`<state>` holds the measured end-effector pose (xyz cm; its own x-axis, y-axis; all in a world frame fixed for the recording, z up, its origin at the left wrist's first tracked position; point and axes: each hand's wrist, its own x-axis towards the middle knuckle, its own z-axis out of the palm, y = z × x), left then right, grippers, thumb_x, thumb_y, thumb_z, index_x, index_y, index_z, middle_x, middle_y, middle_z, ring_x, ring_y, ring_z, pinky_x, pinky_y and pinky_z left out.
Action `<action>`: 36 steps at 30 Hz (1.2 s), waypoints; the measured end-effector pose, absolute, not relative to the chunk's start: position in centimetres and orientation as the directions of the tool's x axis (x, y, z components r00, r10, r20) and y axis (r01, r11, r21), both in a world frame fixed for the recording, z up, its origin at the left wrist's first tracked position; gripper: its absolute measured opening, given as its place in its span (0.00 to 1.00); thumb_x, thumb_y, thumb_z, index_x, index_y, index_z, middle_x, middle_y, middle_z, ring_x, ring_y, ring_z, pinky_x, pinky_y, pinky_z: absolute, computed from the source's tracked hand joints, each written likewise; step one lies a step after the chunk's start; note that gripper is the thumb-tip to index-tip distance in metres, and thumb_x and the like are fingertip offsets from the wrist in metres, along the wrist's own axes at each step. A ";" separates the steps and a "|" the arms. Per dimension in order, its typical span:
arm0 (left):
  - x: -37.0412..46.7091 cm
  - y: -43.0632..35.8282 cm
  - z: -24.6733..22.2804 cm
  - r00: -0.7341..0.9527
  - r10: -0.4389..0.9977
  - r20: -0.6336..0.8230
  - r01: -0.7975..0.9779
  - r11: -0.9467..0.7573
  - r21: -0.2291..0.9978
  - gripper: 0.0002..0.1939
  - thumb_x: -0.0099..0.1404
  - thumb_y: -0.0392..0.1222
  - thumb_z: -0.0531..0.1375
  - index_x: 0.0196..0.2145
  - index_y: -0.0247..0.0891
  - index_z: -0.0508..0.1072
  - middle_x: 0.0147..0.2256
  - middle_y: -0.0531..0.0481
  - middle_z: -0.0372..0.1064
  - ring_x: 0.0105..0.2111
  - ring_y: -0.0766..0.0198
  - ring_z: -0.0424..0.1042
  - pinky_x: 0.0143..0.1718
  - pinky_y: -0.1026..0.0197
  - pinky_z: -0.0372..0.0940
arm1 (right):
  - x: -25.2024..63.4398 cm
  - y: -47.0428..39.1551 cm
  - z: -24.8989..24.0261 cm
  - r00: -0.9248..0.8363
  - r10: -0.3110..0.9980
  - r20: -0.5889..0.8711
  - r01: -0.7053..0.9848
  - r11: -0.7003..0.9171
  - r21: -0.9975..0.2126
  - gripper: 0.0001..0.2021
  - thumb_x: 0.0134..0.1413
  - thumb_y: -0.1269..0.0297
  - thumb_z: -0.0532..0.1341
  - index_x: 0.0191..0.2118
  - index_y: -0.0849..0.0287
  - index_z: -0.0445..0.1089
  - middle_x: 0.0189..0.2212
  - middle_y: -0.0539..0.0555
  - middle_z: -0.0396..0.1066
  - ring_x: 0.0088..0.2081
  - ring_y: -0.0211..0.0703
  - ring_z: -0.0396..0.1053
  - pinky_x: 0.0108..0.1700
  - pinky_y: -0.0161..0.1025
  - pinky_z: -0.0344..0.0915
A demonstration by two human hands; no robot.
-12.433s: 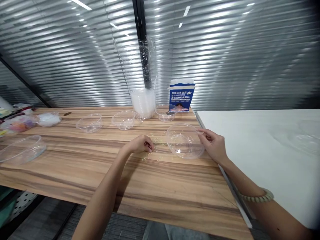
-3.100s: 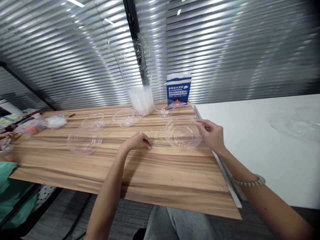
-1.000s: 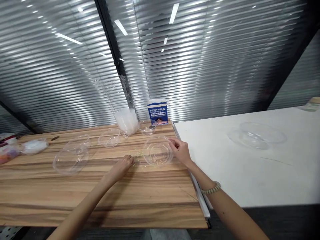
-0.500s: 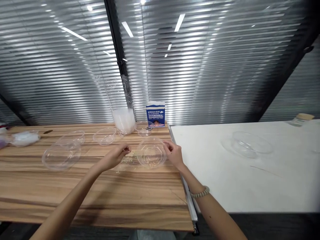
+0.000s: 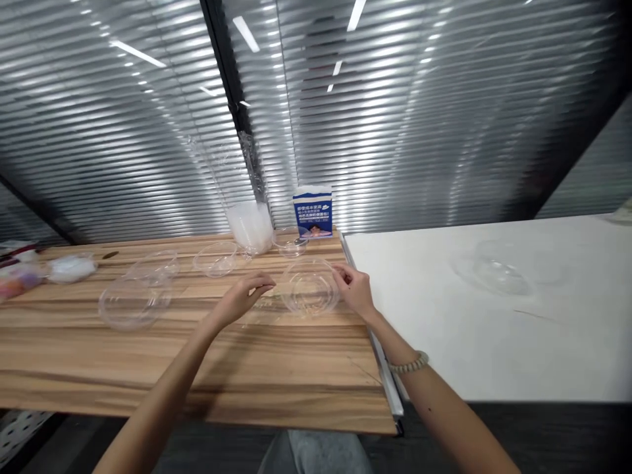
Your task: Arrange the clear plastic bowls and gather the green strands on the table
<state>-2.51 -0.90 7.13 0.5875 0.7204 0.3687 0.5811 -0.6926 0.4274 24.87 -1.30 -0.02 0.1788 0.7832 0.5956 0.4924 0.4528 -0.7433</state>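
A clear round plastic bowl point(image 5: 310, 289) stands on the wood-grain table in front of me, with small yellowish bits showing at its bottom. My right hand point(image 5: 353, 288) pinches the right side of its rim between thumb and fingers. Left of the bowl, my left hand point(image 5: 244, 296) hovers over the table, thumb and fingertips drawn together; anything between them is too small to make out. Pale yellowish scraps point(image 5: 266, 304) lie on the wood between that hand and the bowl.
Clear plastic bowls or lids point(image 5: 133, 304) lie to the left, another point(image 5: 215, 259) behind my left hand. At the back stand a white translucent stack point(image 5: 251, 227), a small clear bowl point(image 5: 290, 243) and a blue printed box point(image 5: 314, 214). A white table point(image 5: 424, 342) adjoins on the right.
My left hand has moved slightly toward the bowl, and its fingers are straighter than before. My right hand stays at the rim. The whole view has shifted a little.
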 end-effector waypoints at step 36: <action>-7.4 -4.2 3.5 0.552 0.833 -0.041 0.778 -0.497 0.384 0.09 0.62 0.31 0.50 0.33 0.36 0.70 0.33 0.48 0.69 0.33 0.64 0.67 0.35 0.65 0.58 | 24.6 -2.2 0.2 0.141 0.761 0.634 0.551 0.471 -0.689 0.14 0.52 0.60 0.56 0.36 0.62 0.75 0.16 0.48 0.64 0.18 0.35 0.58 0.24 0.33 0.59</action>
